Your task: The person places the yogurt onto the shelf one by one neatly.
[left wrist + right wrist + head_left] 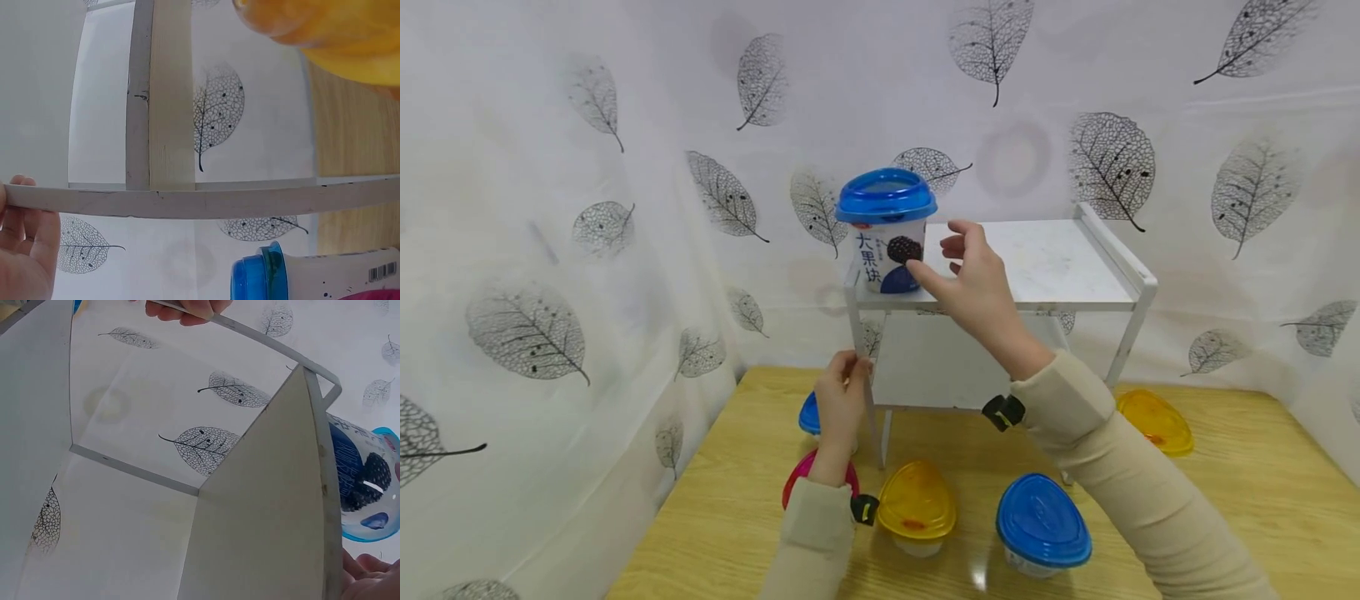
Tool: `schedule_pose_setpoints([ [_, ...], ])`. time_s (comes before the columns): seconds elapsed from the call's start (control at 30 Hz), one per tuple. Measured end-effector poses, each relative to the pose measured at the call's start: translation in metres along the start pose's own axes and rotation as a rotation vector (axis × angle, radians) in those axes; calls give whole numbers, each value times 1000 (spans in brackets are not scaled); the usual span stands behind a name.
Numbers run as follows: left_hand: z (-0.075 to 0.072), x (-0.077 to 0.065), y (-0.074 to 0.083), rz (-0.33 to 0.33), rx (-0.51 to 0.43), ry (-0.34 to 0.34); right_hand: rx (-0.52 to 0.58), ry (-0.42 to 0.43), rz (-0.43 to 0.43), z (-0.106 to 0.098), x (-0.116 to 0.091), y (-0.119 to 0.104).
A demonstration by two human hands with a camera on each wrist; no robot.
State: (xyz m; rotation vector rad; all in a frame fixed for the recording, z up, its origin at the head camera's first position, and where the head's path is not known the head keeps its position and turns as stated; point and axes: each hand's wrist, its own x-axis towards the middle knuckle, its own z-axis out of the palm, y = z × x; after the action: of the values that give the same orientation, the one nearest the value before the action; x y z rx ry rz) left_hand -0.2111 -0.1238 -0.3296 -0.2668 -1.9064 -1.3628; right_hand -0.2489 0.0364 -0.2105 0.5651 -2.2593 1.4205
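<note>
A yogurt cup (pixel 891 237) with a blue lid and a blackberry picture stands upright on the left end of the white shelf rack's (pixel 1075 258) top board. To its right is my right hand (pixel 981 287), fingers loosely bent and spread apart. Its thumb tip overlaps the cup's edge in the head view; whether it touches, I cannot tell. My left hand (pixel 840 400) grips the rack's left front post, lower down. In the left wrist view the fingers (pixel 37 234) wrap around that post; the right wrist view also shows the printed cup (pixel 369 481) beside the top board.
On the wooden table (pixel 700 500) stand several lidded cups: a yellow-lidded cup (pixel 917 504) and a blue-lidded cup (pixel 1043 521) in front, a pink-lidded cup (pixel 797 479) near the left forearm, another yellow-lidded cup (pixel 1156 421) at right. A leaf-patterned curtain (pixel 647 250) hangs behind.
</note>
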Motion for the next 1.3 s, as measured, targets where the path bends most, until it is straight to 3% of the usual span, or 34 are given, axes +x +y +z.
schedule_pose_setpoints([
  [0.2,4,0,-30,13,22,5,14,23,-35,-12,-14,4],
  [0.63,6,0,-32,40,31,5,17,26,-100,-36,-57,17],
  [1.0,7,0,-32,31,40,13,-39,13,-137,-44,-91,34],
  [1.3,7,-1,-32,17,45,23,-100,-31,-81,-45,-106,59],
])
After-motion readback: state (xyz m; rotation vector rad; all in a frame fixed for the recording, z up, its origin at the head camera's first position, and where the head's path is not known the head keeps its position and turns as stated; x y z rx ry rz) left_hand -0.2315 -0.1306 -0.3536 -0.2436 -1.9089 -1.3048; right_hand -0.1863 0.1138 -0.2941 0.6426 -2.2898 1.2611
